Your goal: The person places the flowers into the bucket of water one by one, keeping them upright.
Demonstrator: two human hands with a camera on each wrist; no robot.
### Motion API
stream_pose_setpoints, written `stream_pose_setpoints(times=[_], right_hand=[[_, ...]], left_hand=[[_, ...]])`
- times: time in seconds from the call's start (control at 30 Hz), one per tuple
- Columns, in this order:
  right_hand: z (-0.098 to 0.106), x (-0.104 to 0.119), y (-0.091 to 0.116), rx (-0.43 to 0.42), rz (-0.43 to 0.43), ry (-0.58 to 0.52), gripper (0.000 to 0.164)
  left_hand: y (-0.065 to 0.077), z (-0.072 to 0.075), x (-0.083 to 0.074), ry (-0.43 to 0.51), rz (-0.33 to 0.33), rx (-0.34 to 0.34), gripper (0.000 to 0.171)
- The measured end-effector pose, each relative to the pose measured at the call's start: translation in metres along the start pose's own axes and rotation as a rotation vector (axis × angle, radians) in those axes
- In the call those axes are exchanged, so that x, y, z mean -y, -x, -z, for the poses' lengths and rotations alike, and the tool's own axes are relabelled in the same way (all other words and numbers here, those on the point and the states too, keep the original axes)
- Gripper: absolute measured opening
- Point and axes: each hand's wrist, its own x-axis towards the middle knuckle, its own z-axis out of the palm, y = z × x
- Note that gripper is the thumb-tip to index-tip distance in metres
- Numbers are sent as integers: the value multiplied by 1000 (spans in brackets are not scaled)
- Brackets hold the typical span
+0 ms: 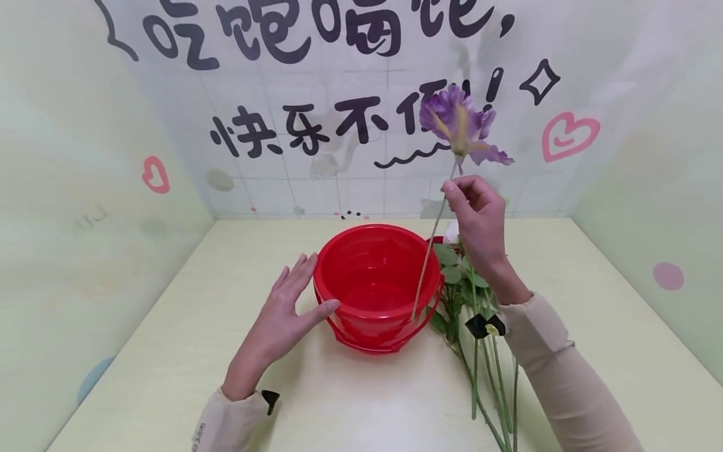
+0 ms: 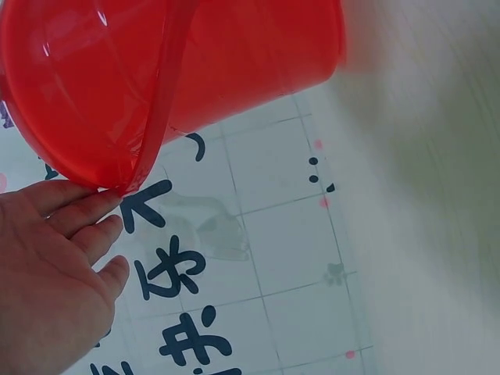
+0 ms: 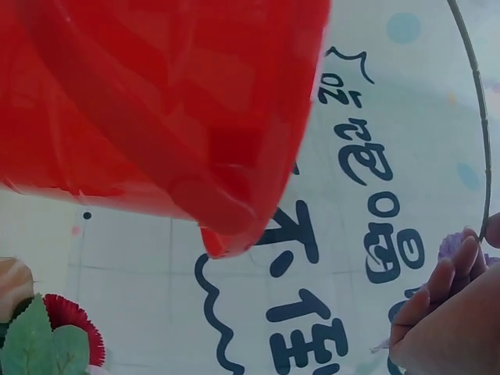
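Flower (image 1: pixel 456 119), purple and ruffled, is showing just above the fingers of the right hand (image 1: pixel 480 210), which are pinching its stem, slanting down across the red bucket (image 1: pixel 361 270) in the head view! Left hand (image 1: pixel 285 323) fingers are reaching out straight, touching the rim; leafy stems (image 1: pixel 450 274) are lying below the right fingers.

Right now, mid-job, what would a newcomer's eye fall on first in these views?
Probably the glossy, round red bucket near the middle of the pale table, with the left hand at its rim. Next, the ruffled purple flower with yellow streaks, raised above the bucket's right side, its thin stem in the right hand's grip. Behind it all, bold black lettering spans the back wall.
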Motion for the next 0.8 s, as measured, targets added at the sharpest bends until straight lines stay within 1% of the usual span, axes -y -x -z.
stream_pose_setpoints(times=[0.2,0.33,0.43,0.6,0.7,0.8], right_hand=[[-4,-10,-2,-32,-35,15,11],[-6,-14,-5,-74,-73,-14,12],[-8,-17,-8,-101,-76,-31,12],[-11,-24,-7,-90,-85,-17,9],[-11,-30,-3,-72,-106,22,8],[-10,-35,0,-44,-119,66,12]], left_hand=[[1,-2,0,2,8,-3,89],[0,-1,0,4,-6,-10,89],[0,-1,0,1,-15,-14,89],[0,0,1,-1,-17,-14,89],[0,0,1,-2,-17,-16,89],[0,0,2,-4,-18,-18,89]])
